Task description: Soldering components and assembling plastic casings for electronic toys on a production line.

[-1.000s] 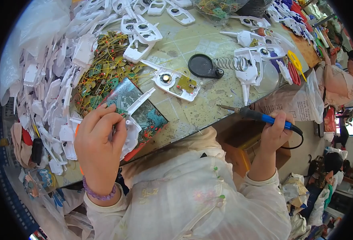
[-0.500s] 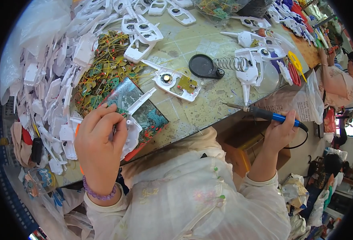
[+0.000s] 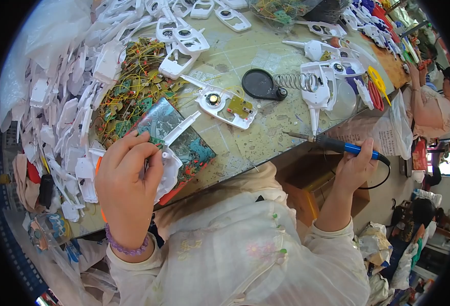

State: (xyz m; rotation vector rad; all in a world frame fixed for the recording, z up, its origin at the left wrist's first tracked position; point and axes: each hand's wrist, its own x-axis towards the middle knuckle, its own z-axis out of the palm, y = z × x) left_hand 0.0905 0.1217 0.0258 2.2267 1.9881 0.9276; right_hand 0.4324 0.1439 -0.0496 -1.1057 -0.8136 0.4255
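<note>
My left hand, a beaded bracelet at its wrist, pinches a small green circuit board. It is over a white plastic housing, whose narrow end points up to the right; the hand hides part of both. The housing lies on a dark, patterned flat box. My right hand grips a soldering iron by its blue handle, its tip pointing left past the table edge. Beyond my left hand lies an open white housing with a round speaker and a circuit board in it.
Wired circuit boards and white plastic shells are heaped on the left. A black round dish joins a coiled iron stand. Yellow-handled scissors lie at the right. A co-worker sits beyond. An open carton stands below the edge.
My right hand and the soldering iron have shifted very slightly left and up. The left hand stays practically in place on the circuit board.
</note>
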